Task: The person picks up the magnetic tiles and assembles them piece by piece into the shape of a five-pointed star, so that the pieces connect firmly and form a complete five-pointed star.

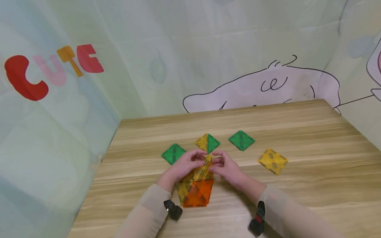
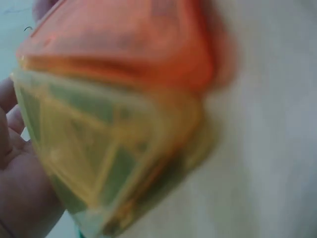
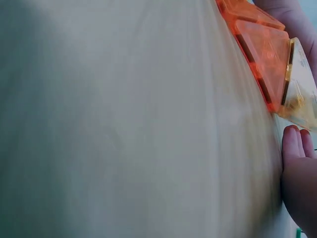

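Note:
Orange and yellow magnetic tiles (image 1: 198,193) are joined into a small standing shape on the wooden table, with yellow triangles leaning up at its far side. From the left, my left hand (image 1: 187,164) curves its fingers round the yellow part, thumb against a yellow triangle (image 1: 205,170). My right hand (image 1: 227,168) is at the opposite side, its thumb close to the upper yellow tile. In the right wrist view, the right fingers (image 3: 293,144) sit just by a yellow tile's tip (image 3: 301,94); contact is unclear. Blurred in the left wrist view, the yellow tile (image 2: 94,144) partly hides the left hand.
Flat on the table beyond the hands lie a green diamond (image 1: 173,153), a yellow-and-green diamond (image 1: 212,144) and another green diamond (image 1: 241,140). A yellow diamond (image 1: 273,161) lies to the right. A printed cloth (image 1: 166,59) hangs behind the table.

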### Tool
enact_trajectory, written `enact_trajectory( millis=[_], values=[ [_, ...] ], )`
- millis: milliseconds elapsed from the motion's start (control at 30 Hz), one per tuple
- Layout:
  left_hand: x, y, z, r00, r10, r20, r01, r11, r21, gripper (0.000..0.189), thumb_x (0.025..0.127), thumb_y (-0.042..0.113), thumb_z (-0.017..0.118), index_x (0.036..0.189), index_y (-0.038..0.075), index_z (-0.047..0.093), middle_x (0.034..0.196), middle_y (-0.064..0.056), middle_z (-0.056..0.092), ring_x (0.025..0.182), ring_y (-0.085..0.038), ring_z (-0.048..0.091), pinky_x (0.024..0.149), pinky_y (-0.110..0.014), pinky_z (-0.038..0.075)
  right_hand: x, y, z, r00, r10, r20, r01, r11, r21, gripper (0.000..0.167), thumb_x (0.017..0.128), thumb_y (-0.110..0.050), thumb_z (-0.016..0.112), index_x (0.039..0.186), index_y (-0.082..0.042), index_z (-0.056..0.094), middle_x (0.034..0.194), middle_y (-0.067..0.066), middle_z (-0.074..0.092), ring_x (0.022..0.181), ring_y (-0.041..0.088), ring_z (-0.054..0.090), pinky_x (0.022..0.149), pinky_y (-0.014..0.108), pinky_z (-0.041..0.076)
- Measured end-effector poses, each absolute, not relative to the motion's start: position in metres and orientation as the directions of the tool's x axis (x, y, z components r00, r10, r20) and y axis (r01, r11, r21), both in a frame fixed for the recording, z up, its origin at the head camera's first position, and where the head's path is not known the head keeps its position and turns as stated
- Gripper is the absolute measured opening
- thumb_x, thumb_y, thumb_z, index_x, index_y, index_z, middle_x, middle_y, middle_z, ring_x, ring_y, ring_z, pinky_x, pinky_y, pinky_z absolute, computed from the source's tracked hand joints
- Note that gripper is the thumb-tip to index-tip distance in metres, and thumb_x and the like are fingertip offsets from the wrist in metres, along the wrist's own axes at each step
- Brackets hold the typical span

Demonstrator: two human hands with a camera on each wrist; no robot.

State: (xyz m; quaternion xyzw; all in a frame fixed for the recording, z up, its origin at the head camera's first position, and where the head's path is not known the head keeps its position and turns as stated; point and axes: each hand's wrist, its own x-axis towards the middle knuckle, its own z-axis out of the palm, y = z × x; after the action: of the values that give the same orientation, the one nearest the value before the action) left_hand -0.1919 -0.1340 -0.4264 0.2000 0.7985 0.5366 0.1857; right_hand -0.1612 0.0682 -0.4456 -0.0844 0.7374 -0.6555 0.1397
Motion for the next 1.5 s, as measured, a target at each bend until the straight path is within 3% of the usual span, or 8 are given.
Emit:
enact_trajectory(
  millis=[167, 400, 600, 1000, 1200, 1500],
  values=[
    [-0.196, -0.130, -0.416, -0.837, 0.541, -0.084, 0.153, 0.378, 0.913, 0.038, 0.094, 0.016, 0.057, 0.129, 0.003, 0.052, 0.117, -0.010, 0.058, 0.108, -0.024, 0.053, 0.091, -0.038, 0.045, -0.164, 0.085, -0.439, -0.944, -0.322, -0.070, 0.019, 0.159, -0.987, 0.058, 0.086, -0.009, 0.067, 0.133, 0.000, 0.035, 0.115, 0.019, 0.056, 0.102, 0.026, 0.058, 0.086, 0.035, 0.049],
    [-0.201, -0.118, -0.401, -0.831, 0.538, -0.139, 0.138, 0.442, 0.886, 0.042, 0.095, 0.022, 0.056, 0.134, 0.009, 0.048, 0.125, -0.009, 0.055, 0.112, -0.021, 0.051, 0.093, -0.039, 0.043, -0.169, 0.121, -0.429, -0.928, -0.372, -0.028, -0.085, 0.285, -0.955, 0.062, 0.088, -0.011, 0.066, 0.138, 0.004, 0.034, 0.120, 0.020, 0.055, 0.107, 0.029, 0.054, 0.090, 0.038, 0.046],
    [-0.205, -0.098, -0.384, -0.797, 0.588, -0.135, 0.210, 0.480, 0.852, 0.045, 0.093, 0.028, 0.058, 0.134, 0.011, 0.048, 0.127, -0.009, 0.054, 0.112, -0.018, 0.050, 0.093, -0.037, 0.043, -0.171, 0.153, -0.418, -0.914, -0.407, 0.011, -0.173, 0.364, -0.915, 0.062, 0.088, -0.009, 0.065, 0.139, 0.008, 0.032, 0.122, 0.024, 0.053, 0.109, 0.034, 0.053, 0.091, 0.042, 0.045],
    [-0.201, -0.040, -0.368, -0.747, 0.651, -0.135, 0.340, 0.549, 0.763, 0.057, 0.088, 0.037, 0.064, 0.137, 0.014, 0.045, 0.133, -0.006, 0.051, 0.118, -0.019, 0.048, 0.095, -0.037, 0.042, -0.174, 0.209, -0.398, -0.905, -0.423, -0.048, -0.227, 0.576, -0.785, 0.070, 0.087, -0.027, 0.068, 0.142, -0.002, 0.033, 0.132, 0.018, 0.048, 0.115, 0.038, 0.045, 0.088, 0.048, 0.044],
    [-0.193, -0.010, -0.373, -0.767, 0.629, -0.125, 0.351, 0.574, 0.740, 0.062, 0.086, 0.036, 0.066, 0.139, 0.014, 0.042, 0.135, -0.007, 0.049, 0.122, -0.022, 0.047, 0.097, -0.034, 0.040, -0.172, 0.226, -0.394, -0.902, -0.430, -0.047, -0.263, 0.632, -0.729, 0.070, 0.086, -0.025, 0.069, 0.142, -0.001, 0.034, 0.134, 0.021, 0.046, 0.113, 0.039, 0.044, 0.085, 0.049, 0.044],
    [-0.180, 0.028, -0.405, -0.809, 0.580, -0.093, 0.365, 0.621, 0.693, 0.067, 0.081, 0.037, 0.072, 0.138, 0.013, 0.045, 0.132, -0.001, 0.053, 0.121, -0.015, 0.048, 0.098, -0.028, 0.039, -0.171, 0.253, -0.404, -0.886, -0.464, -0.014, -0.335, 0.660, -0.673, 0.076, 0.081, -0.027, 0.074, 0.138, 0.005, 0.037, 0.131, 0.027, 0.046, 0.111, 0.045, 0.047, 0.088, 0.059, 0.039]
  ],
)
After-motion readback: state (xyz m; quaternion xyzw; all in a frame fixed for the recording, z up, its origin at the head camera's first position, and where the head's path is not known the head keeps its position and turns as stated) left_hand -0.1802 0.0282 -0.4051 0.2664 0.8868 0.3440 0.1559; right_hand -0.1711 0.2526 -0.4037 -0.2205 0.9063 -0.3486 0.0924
